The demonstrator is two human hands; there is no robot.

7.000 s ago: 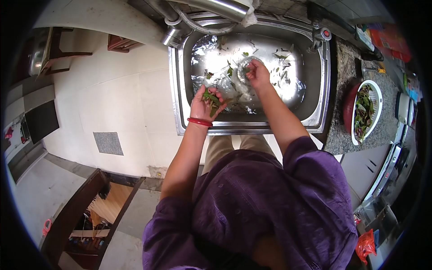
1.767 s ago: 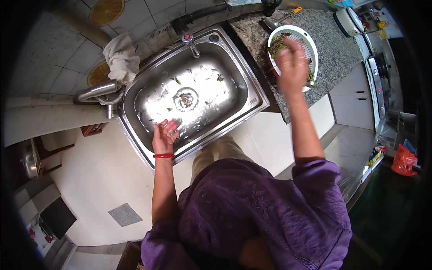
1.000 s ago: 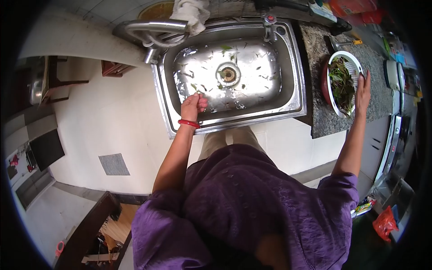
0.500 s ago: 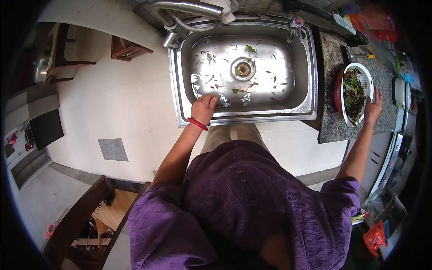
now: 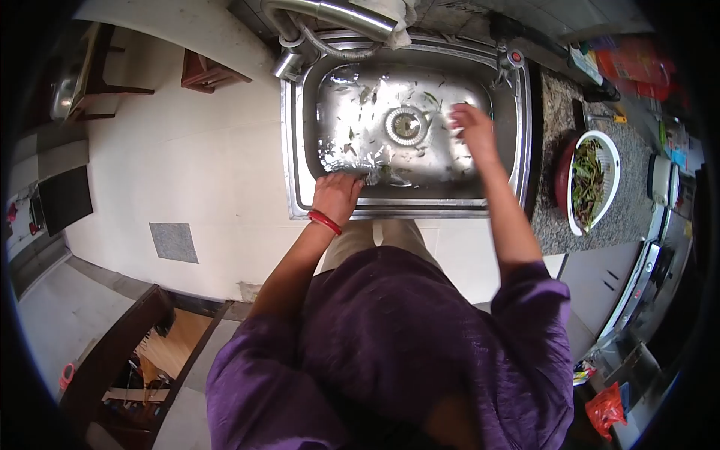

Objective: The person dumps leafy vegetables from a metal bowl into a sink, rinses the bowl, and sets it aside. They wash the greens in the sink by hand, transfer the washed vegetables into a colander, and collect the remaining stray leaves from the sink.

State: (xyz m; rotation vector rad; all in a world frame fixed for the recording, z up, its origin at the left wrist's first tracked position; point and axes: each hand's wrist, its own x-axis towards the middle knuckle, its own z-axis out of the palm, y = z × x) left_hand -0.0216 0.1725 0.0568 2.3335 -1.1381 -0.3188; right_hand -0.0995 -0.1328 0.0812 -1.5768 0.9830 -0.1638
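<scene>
Below me is a steel sink [image 5: 299, 184] with a little water and scattered bits of leaf around its drain strainer [image 5: 406, 126]. At the front left rim rests my left hand [image 5: 337, 196], wearing a red bangle; its fingers reach over the edge into the basin, thumb apart. Over the basin's right side is my right hand [image 5: 474, 129], blurred, its fingers apart and nothing seen in them. A white colander [image 5: 613, 169] of leafy greens [image 5: 587, 180] stands tilted in a red bowl [image 5: 564, 171] on the granite counter [image 5: 559, 105], away from both hands.
A curved faucet [image 5: 352, 16] with a flexible hose overhangs the sink's back left corner. A smaller tap [image 5: 512, 60] with a red-marked knob is at the back right. A yellow-handled tool [image 5: 611, 118] lies behind the colander.
My right hand has let go of the colander and moved left over the sink. The colander stays on the counter. Leaf bits in the water have shifted.
</scene>
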